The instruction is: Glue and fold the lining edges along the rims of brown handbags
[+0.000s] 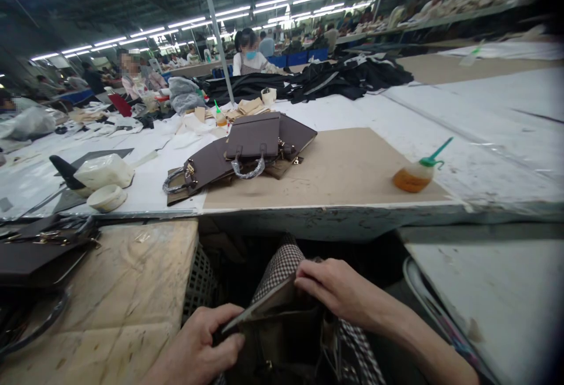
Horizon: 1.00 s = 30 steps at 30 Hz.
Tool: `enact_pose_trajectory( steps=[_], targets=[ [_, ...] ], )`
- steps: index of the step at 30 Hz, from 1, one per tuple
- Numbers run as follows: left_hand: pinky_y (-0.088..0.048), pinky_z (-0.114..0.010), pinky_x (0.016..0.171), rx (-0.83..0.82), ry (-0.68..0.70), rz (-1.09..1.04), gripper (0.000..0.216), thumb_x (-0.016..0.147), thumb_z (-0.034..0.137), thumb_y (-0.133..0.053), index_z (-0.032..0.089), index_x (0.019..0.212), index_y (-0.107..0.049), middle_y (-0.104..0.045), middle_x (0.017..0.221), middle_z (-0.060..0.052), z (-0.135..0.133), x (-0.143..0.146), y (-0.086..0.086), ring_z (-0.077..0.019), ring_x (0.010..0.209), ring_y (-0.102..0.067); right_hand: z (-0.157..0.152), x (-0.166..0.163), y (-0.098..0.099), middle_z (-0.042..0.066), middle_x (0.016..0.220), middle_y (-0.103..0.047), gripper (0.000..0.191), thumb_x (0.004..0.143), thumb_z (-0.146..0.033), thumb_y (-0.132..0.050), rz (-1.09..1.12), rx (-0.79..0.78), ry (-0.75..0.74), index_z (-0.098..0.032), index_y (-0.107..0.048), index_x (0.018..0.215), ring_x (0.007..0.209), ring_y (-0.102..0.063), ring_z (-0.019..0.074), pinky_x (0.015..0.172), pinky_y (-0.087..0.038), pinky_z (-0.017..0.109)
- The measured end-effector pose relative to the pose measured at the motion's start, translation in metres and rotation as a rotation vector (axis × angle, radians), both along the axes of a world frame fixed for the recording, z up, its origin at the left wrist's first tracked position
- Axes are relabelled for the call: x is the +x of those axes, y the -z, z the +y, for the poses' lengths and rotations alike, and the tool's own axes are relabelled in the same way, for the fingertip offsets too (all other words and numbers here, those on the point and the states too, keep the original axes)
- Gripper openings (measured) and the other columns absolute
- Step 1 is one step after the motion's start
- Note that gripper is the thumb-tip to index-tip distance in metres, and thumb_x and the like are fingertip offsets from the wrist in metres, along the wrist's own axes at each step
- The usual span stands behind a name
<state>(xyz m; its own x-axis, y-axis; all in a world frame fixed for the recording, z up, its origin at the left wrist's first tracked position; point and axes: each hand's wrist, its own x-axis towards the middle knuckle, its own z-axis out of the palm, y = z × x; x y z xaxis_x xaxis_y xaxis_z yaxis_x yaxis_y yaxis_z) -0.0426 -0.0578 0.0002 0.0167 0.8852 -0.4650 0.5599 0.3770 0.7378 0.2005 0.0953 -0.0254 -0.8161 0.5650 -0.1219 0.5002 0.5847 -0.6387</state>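
A dark brown handbag (282, 338) rests on my lap, over checkered cloth, with its mouth facing up toward me. My left hand (202, 338) pinches the left end of its top edge between thumb and fingers. Farther along the same edge, my right hand (330, 285) grips the bag with curled fingers. The inside of the bag is dark, and its lower part is out of view. Ahead on the table lie several brown handbag pieces (253, 135) with plastic-wrapped handles, overlapping one another.
A glue bottle (413, 177) with a green nozzle stands on brown board (343, 161). At left are a white plastic container (104, 171), a round dish (107, 198) and more dark bags (39, 255) on a side table. Black material (335, 76) is heaped behind; co-workers sit beyond.
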Motion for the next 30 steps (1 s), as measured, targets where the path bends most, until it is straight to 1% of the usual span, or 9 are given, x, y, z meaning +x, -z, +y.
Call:
enact_pose_trajectory(
  steps=[3,6,9,12,21,24,27,28,30],
  targets=[
    [-0.041,-0.021,0.066,-0.004,-0.033,-0.059,0.034,0.084,0.029,-0.053,0.018,0.112,-0.069,-0.069,0.090,0.000,-0.001,-0.002,0.004,-0.0169,0.080,-0.057,-0.005,0.013,-0.002,-0.002,0.090,-0.072,0.014,0.097,-0.037,-0.058,0.171,-0.179,0.030,-0.026,-0.067,0.097,0.083,-0.065,0.0174,0.073,-0.044,0.025],
    [-0.042,-0.022,0.067,-0.005,-0.057,-0.128,0.035,0.084,0.028,-0.054,0.018,0.115,-0.067,-0.069,0.096,-0.001,-0.002,-0.004,0.010,-0.0174,0.083,-0.057,-0.012,0.017,0.006,-0.003,0.097,-0.071,0.027,0.083,-0.040,-0.078,0.267,-0.156,-0.012,-0.030,-0.068,0.106,0.091,-0.062,0.0187,0.082,-0.043,0.027],
    [-0.042,-0.023,0.068,-0.009,-0.064,-0.187,0.035,0.083,0.026,-0.055,0.017,0.115,-0.065,-0.068,0.093,-0.001,-0.003,-0.006,0.016,-0.0173,0.082,-0.057,-0.016,0.013,0.020,-0.001,0.088,-0.068,0.011,0.092,-0.036,-0.068,0.308,-0.033,-0.006,-0.025,-0.070,0.093,0.088,-0.059,0.0186,0.081,-0.041,0.030],
    [-0.043,-0.024,0.070,-0.002,-0.054,-0.241,0.034,0.082,0.025,-0.057,0.017,0.114,-0.065,-0.068,0.092,-0.002,-0.003,-0.008,0.019,-0.0182,0.083,-0.058,-0.018,0.006,0.028,0.000,0.086,-0.064,0.015,0.097,-0.029,-0.060,0.304,0.019,0.076,-0.022,-0.066,0.085,0.086,-0.056,0.0187,0.078,-0.040,0.032],
    [-0.046,-0.028,0.076,0.012,0.013,-0.314,0.029,0.084,0.029,-0.060,0.019,0.112,-0.064,-0.069,0.096,-0.004,-0.002,-0.014,0.025,-0.0225,0.091,-0.062,-0.023,-0.008,0.020,0.000,0.093,-0.057,0.014,0.084,-0.017,-0.072,0.298,-0.011,0.288,-0.023,-0.063,0.074,0.093,-0.054,0.0200,0.086,-0.044,0.035],
    [-0.047,-0.029,0.076,0.024,0.004,-0.332,0.028,0.084,0.033,-0.062,0.018,0.108,-0.065,-0.069,0.095,-0.005,-0.002,-0.015,0.025,-0.0235,0.090,-0.062,-0.023,-0.009,0.021,0.002,0.109,-0.059,0.014,0.082,-0.016,-0.072,0.335,0.024,0.281,-0.023,-0.063,0.074,0.106,-0.053,0.0223,0.092,-0.043,0.038],
    [-0.047,-0.029,0.076,0.027,0.019,-0.351,0.028,0.084,0.033,-0.063,0.018,0.107,-0.066,-0.068,0.095,-0.005,-0.003,-0.017,0.026,-0.0229,0.089,-0.061,-0.019,-0.012,0.022,0.002,0.130,-0.059,0.014,0.080,-0.015,-0.072,0.365,0.098,0.194,-0.022,-0.062,0.074,0.126,-0.045,0.0265,0.109,-0.032,0.046],
    [-0.046,-0.029,0.076,0.029,0.020,-0.359,0.028,0.083,0.033,-0.064,0.018,0.107,-0.066,-0.068,0.095,-0.005,-0.003,-0.018,0.027,-0.0223,0.088,-0.060,-0.017,-0.013,0.022,0.002,0.128,-0.062,0.014,0.080,-0.014,-0.071,0.367,0.095,0.153,-0.022,-0.061,0.074,0.125,-0.046,0.0261,0.110,-0.030,0.046],
    [-0.046,-0.028,0.075,0.031,0.001,-0.386,0.028,0.083,0.032,-0.065,0.017,0.107,-0.066,-0.067,0.093,-0.005,-0.004,-0.020,0.028,-0.0210,0.087,-0.059,-0.014,-0.017,0.021,0.002,0.107,-0.070,0.015,0.080,-0.011,-0.067,0.353,0.043,0.108,-0.021,-0.058,0.074,0.110,-0.056,0.0232,0.102,-0.038,0.042]
  ],
)
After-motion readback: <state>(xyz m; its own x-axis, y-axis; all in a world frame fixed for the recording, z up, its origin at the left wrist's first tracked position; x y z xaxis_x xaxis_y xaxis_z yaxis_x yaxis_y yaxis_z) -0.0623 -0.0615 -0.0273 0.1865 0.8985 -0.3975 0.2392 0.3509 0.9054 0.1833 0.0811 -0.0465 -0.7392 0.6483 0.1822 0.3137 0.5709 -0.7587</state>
